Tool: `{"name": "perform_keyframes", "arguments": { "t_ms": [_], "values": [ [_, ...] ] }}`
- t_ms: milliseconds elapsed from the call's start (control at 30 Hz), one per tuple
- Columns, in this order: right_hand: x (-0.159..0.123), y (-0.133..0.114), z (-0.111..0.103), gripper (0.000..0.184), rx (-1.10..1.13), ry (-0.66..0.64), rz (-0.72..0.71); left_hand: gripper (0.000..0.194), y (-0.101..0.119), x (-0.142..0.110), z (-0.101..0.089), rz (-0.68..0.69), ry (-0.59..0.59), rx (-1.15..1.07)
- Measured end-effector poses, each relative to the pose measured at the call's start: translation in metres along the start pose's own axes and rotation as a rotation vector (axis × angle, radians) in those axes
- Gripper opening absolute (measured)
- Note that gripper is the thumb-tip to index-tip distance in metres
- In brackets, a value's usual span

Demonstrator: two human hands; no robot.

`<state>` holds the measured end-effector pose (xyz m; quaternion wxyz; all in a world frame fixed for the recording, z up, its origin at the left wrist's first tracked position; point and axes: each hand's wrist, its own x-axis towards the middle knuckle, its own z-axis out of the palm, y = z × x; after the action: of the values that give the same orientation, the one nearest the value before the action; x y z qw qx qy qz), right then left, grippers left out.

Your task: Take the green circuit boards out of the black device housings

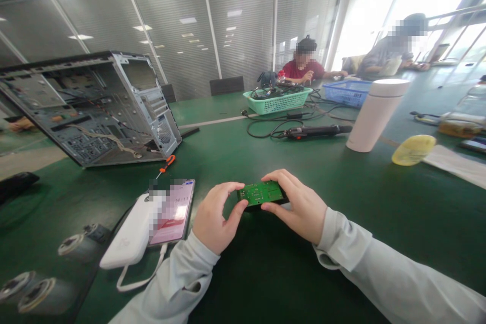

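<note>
Both hands grip a small green circuit board (pixel 263 193) with a dark body or housing under it, just above the green table or resting on it; I cannot tell which. My left hand (pixel 217 216) pinches its left end between thumb and fingers. At the right end, my right hand (pixel 298 204) holds it the same way. The board's face with small solder points is turned up. Left of my left hand lie a phone (pixel 172 215) with a lit screen and a white power bank (pixel 131 233) with a white cable.
An opened computer case (pixel 125 111) stands at left, an orange-handled screwdriver (pixel 167 163) beside it. Several metal cylinders (pixel 49 294) sit lower left. Beyond are a black electric screwdriver (pixel 315 132), green basket (pixel 279 103), blue basket (pixel 347 92), pale bottle (pixel 375 116) and yellow object (pixel 413 150). Two people sit behind.
</note>
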<state>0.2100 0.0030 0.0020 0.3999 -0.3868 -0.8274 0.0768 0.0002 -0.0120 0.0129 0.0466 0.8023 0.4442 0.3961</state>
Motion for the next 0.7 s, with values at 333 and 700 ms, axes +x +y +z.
{"name": "perform_keyframes", "arguments": {
  "t_ms": [333,700],
  "values": [
    [-0.001,-0.003,0.000,0.049,-0.006,-0.020,-0.043,0.030,0.004,0.003,-0.001,-0.033,-0.018,-0.045],
    [-0.001,0.021,0.006,0.077,0.057,-0.032,0.241,0.033,-0.004,0.008,0.009,-0.597,0.136,-0.772]
  ]
}}
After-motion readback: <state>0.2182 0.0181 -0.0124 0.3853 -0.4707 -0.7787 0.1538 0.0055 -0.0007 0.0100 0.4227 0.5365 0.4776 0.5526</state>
